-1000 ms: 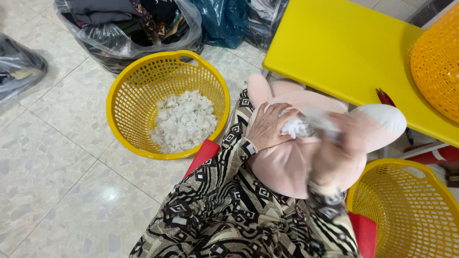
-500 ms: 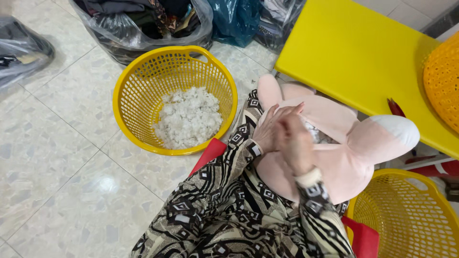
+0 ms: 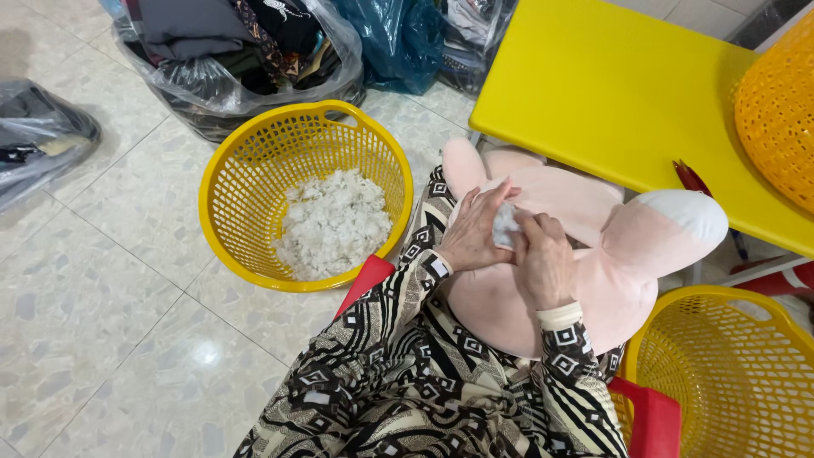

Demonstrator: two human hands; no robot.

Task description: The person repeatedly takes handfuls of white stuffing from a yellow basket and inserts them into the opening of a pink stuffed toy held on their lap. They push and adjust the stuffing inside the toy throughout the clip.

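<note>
Two hands (image 3: 509, 246) – one pink toy (image 3: 593, 254), three baskets (image 3: 229, 195).

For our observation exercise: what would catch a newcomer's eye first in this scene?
Both hands, left hand and right hand, press a tuft of white stuffing into a pink plush toy on the lap. On the floor to the left stands a yellow basket holding loose white filling.

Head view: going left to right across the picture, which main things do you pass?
Grey plastic bag → yellow mesh basket of white stuffing → left hand → right hand → pink plush toy → orange mesh basket.
</note>
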